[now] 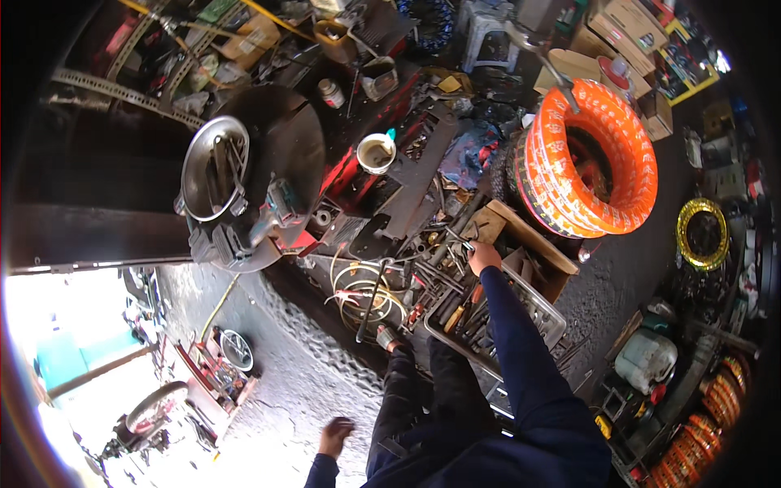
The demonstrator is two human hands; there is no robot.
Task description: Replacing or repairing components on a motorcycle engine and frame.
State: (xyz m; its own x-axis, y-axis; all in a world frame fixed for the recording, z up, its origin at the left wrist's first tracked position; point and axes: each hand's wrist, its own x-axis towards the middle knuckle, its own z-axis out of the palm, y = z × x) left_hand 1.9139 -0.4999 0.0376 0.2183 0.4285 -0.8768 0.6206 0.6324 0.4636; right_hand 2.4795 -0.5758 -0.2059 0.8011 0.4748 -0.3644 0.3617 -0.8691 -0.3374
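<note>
Pinches slim metal tool (457, 237), probably stiff, lightish, maybe greasy, best held mid-shank, in right grip (484, 258) near far edge of tool tray (560, 324), with left grip (335, 437) loosely apart, empty.

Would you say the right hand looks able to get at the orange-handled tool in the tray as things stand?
Probably yes: the right hand is close by, and the orange-handled tool lies in the open tray with its handle uncovered.
</note>
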